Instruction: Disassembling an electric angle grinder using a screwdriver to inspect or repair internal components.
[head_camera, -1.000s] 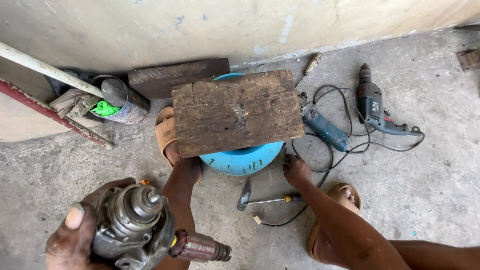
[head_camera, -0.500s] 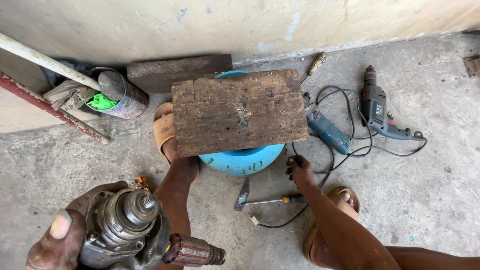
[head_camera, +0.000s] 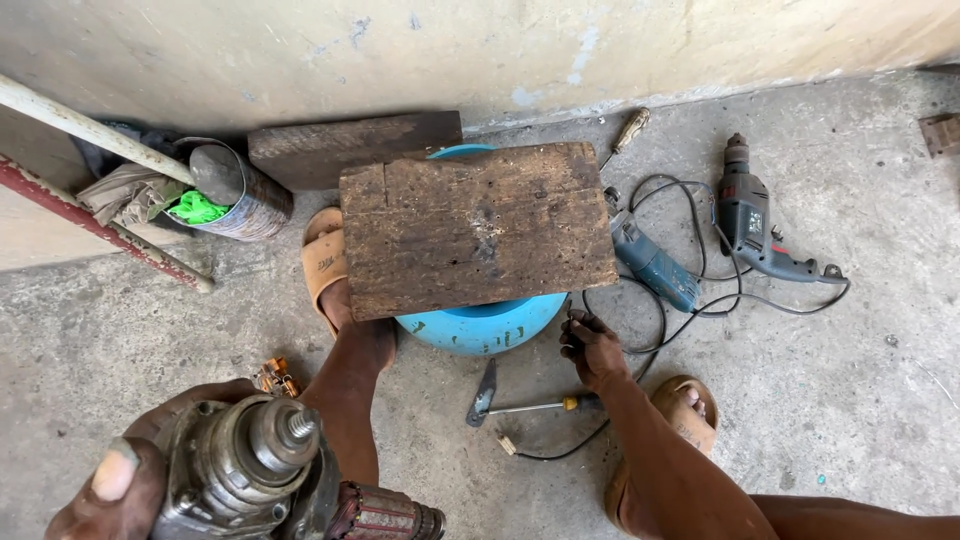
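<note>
Roughly, by size:
Wooden board (head_camera: 475, 225): lies flat on a blue tub (head_camera: 485, 328), ahead of both hands.
Motor housing (head_camera: 245, 470): lower left, threaded shaft up and tilted towards the board.
Left hand (head_camera: 115, 485): clenched around the motor housing.
Right hand (head_camera: 592, 345): released, fingertips by the tub, nearer the screwdriver (head_camera: 525, 405) on the floor.

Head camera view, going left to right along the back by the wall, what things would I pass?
Rusty tin can with green stuffing → worn wooden board resting on a blue basin → blue angle grinder → grey power drill with its cable.
</note>
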